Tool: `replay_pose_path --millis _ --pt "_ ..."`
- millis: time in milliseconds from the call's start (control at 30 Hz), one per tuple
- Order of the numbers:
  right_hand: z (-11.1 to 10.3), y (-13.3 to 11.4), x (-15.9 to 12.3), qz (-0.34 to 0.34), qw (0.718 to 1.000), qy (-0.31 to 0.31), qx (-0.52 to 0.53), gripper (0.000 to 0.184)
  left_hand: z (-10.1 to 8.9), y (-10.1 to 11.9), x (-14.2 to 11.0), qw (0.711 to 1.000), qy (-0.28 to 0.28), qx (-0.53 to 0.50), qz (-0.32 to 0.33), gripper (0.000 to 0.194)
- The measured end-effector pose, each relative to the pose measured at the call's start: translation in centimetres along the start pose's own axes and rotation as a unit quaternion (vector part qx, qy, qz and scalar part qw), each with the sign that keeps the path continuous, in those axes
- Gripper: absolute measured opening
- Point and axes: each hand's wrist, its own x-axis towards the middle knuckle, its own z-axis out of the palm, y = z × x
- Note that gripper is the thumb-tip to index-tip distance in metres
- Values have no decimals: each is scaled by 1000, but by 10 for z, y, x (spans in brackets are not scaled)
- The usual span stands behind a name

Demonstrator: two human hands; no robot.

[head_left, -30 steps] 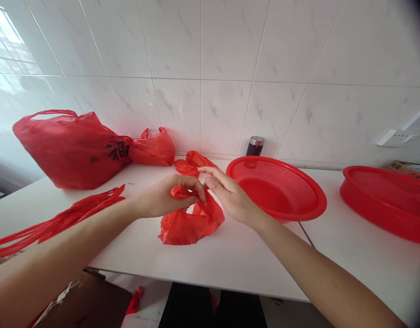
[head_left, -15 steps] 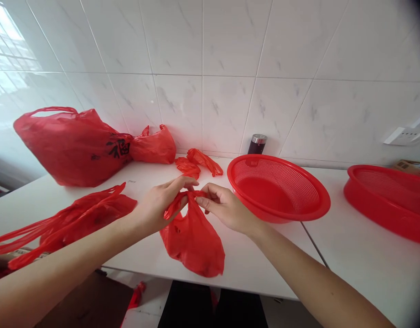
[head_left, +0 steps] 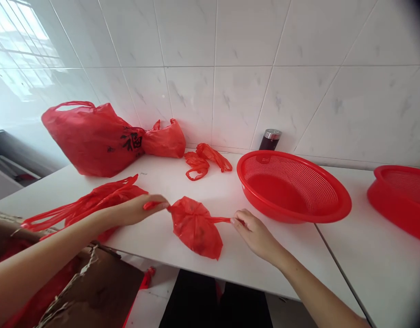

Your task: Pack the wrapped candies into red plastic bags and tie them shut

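A small filled red plastic bag [head_left: 197, 230] lies on the white table between my hands, its top drawn together. My left hand [head_left: 141, 209] pinches one handle of it on the left side. On the other side my right hand [head_left: 249, 230] grips the opposite handle, which is stretched into a thin taut strip. What the bag contains is hidden, though dark shapes show faintly through the plastic. Just behind my left forearm is a flattened red plastic bag [head_left: 107, 196] with long handles.
A red colander [head_left: 295, 187] stands right of centre, with another red basket [head_left: 401, 200] farther right. Behind are a dark flask [head_left: 269, 140], crumpled red bags [head_left: 213, 157], a smaller full bag [head_left: 165, 140] and a large red bag [head_left: 93, 141]. An open cardboard box [head_left: 103, 282] sits below left.
My hands were close together at the bag's gathered top; now they have moved apart, pulling its handles out to both sides. The view has shifted slightly left, showing more of the cardboard box.
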Motion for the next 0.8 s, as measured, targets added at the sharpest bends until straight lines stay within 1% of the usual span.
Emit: replay_pose_path --millis 33,67,100,133,200,267,333,367,467,567,700,733,800 --pt "3 -4 1 -8 1000 14 10 29 4 5 5 999 48 0 19 39" --pt "8 -10 2 -15 999 20 22 28 8 9 11 996 84 1 39 39" --pt "14 -17 2 -17 999 18 32 26 13 12 17 993 102 5 57 38" --pt "20 -23 2 -14 999 14 36 26 19 14 23 992 104 13 75 36" --pt "35 -32 2 2 1000 12 18 27 30 16 34 989 77 43 122 35" --pt "48 -35 2 13 1000 13 -22 27 40 14 41 979 41 89 178 40" --pt "57 -30 2 8 998 6 -55 19 46 12 45 964 22 139 226 40" --pt "60 -27 3 2 998 -1 -66 14 48 11 46 958 18 163 237 38" --pt "60 -15 6 -13 996 -9 -87 12 52 10 51 949 20 218 225 31" --pt "59 -5 8 -6 995 -2 -97 13 55 10 57 951 25 234 200 27" --pt "60 2 10 -1 996 5 -91 13 59 11 66 955 32 235 177 8" --pt "60 3 10 -5 996 18 -84 12 60 11 68 957 33 231 173 5" --pt "61 4 10 -23 996 64 -59 9 62 12 71 961 37 219 167 7"
